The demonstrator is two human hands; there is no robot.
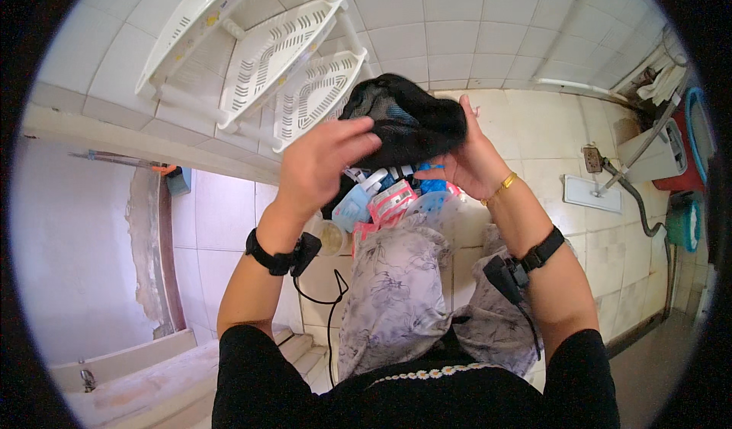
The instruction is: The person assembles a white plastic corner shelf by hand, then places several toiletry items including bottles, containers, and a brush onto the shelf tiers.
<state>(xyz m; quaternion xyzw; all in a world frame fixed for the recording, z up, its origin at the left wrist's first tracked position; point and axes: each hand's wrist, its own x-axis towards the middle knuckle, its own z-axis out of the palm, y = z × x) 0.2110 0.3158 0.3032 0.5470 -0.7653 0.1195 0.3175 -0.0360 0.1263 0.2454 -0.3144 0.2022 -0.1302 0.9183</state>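
Between my two hands, above the floor, is a soft black cloth piece (419, 128) with a see-through mesh part, shaped like a cap or small bag; its exact kind is unclear. My left hand (324, 162), slightly blurred, grips its left edge with the fingers over the front. At its right side my right hand (480, 158) holds it, thumb up along the edge and fingers underneath. Just below lie a light-blue bottle (352, 208), a pink and white packet (393, 202) and a bright blue plastic item (433, 179), partly hidden by my hands and the cloth.
A white tiered plastic rack (278, 63) stands at the far left against the tiled wall. Near my knees sits a clear round tub (329, 238). To the right are a flat mop head (591, 192), a floor drain (592, 159), a grey hose (637, 196) and several buckets.
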